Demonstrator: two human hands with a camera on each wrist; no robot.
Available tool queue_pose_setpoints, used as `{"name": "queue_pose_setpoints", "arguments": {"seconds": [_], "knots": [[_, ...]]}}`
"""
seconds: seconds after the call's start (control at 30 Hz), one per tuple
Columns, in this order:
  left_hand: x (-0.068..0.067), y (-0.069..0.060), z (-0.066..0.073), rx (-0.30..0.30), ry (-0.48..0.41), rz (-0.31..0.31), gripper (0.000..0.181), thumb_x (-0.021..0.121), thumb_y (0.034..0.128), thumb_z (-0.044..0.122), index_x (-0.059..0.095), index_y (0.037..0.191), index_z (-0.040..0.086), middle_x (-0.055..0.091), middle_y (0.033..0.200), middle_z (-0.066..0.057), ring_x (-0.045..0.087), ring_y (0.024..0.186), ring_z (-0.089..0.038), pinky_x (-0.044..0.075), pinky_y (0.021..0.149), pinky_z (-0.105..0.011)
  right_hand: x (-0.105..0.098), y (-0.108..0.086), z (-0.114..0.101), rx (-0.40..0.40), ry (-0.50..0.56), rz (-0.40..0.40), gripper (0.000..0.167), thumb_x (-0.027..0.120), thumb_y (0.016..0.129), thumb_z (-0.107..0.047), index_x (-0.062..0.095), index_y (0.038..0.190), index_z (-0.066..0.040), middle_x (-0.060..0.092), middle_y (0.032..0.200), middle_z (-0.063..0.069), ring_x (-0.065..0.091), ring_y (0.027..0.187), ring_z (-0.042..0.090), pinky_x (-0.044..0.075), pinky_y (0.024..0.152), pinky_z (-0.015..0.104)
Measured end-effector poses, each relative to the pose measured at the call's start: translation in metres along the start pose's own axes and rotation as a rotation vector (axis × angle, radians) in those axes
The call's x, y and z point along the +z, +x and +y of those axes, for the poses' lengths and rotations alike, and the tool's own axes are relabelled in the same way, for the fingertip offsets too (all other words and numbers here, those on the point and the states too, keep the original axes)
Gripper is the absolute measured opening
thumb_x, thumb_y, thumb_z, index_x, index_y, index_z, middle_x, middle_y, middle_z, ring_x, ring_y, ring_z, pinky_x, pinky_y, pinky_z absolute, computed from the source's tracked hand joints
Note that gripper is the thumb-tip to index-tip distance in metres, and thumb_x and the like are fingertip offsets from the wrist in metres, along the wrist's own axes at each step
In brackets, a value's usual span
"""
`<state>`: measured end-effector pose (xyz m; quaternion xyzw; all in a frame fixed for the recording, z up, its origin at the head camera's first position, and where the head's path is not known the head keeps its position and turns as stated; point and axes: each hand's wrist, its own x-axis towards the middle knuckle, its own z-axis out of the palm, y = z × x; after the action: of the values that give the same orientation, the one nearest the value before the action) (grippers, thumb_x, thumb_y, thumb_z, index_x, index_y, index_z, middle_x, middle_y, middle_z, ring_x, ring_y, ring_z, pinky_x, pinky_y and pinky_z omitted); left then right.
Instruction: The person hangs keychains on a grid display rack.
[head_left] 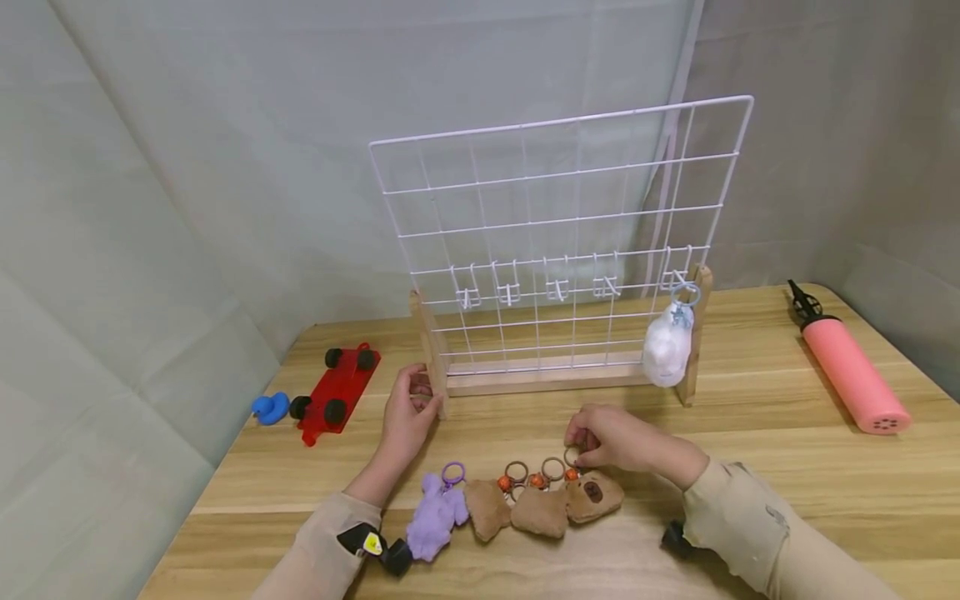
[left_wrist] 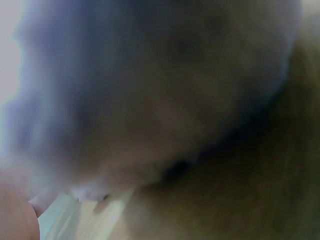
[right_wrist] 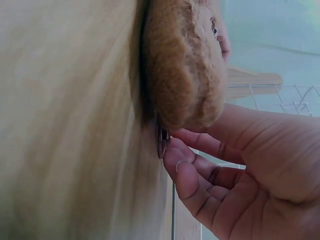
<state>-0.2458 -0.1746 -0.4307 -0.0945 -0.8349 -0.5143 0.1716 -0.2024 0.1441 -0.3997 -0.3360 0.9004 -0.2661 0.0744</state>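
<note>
My left hand point(head_left: 408, 412) holds the left wooden upright of a white wire grid rack point(head_left: 558, 385), fingers and thumb curled at its foot. At the rightmost brown plush keychain point(head_left: 596, 497), my right hand point(head_left: 618, 437) pinches the metal ring. The right wrist view shows that ring point(right_wrist: 162, 142) at the fingertips, below the brown plush point(right_wrist: 177, 70). To its left lie two more brown plush keychains point(head_left: 540, 510) and a purple one point(head_left: 433, 521). A white plush keychain point(head_left: 667, 346) hangs from the rack's rightmost hook. The left wrist view is mostly a dark blur.
Several white hooks point(head_left: 557, 290) line the grid. On the left of the table lie an overturned red toy car point(head_left: 341, 392) and a blue rubber duck point(head_left: 271, 408). A pink hand pump point(head_left: 855, 375) lies at the right. Grey curtains point(head_left: 487, 67) surround the table.
</note>
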Motion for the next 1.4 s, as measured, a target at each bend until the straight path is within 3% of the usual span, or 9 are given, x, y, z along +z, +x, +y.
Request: {"name": "queue_pose_setpoints", "arguments": {"seconds": [0.7, 1.4], "knots": [[-0.0006, -0.0001, -0.0008, -0.014, 0.014, -0.015, 0.048, 0.064, 0.0836, -0.009, 0.043, 0.127, -0.004, 0.058, 0.11, -0.024, 0.059, 0.095, -0.03, 0.048, 0.069, -0.015, 0.0004, -0.0012, 0.0018, -0.008, 0.001, 0.013, 0.019, 0.078, 0.076, -0.009, 0.062, 0.086, -0.012, 0.058, 0.075, -0.005, 0.051, 0.069, 0.002, 0.044, 0.063, 0.018], [0.0, 0.0008, -0.0003, -0.019, 0.002, -0.011, 0.049, 0.064, 0.083, -0.009, 0.043, 0.127, -0.004, 0.058, 0.111, -0.024, 0.058, 0.095, -0.03, 0.047, 0.069, -0.014, -0.0073, -0.0063, 0.0014, 0.044, 0.15, -0.058, 0.014, 0.067, 0.081, 0.002, 0.062, 0.087, -0.01, 0.062, 0.074, -0.005, 0.054, 0.066, 0.0, 0.05, 0.06, 0.018]]}}
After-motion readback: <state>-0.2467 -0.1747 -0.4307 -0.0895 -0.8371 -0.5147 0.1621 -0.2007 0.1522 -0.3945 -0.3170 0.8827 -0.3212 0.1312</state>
